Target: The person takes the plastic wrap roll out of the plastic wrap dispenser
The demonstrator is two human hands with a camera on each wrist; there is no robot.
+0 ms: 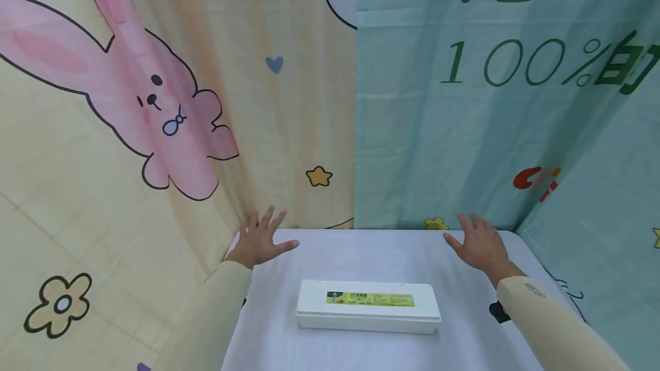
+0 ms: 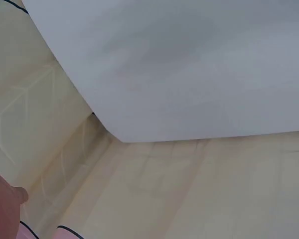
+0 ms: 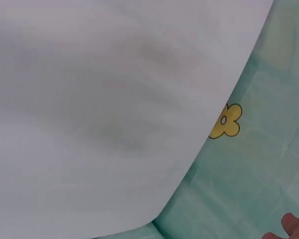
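A long white lidded box [image 1: 368, 316] with a yellow-green label [image 1: 370, 299] lies on the white tabletop [image 1: 330, 256], nearer to me than both hands. My left hand [image 1: 258, 243] is held over the table's far left corner, fingers spread and nothing in it. Over the far right corner, my right hand [image 1: 479, 243] is likewise spread and holds nothing. Both hands are apart from the box. Part of the left hand [image 2: 4, 206] shows at the lower left of its wrist view. Some fingertips [image 3: 290, 222] enter the right wrist view at the lower right.
Behind the table hangs a cream curtain [image 1: 268, 130] with a pink rabbit, and beside it a green curtain [image 1: 423, 147] with printed lettering. Cloth also runs along both sides. A small black object [image 1: 498, 312] shows by the right sleeve.
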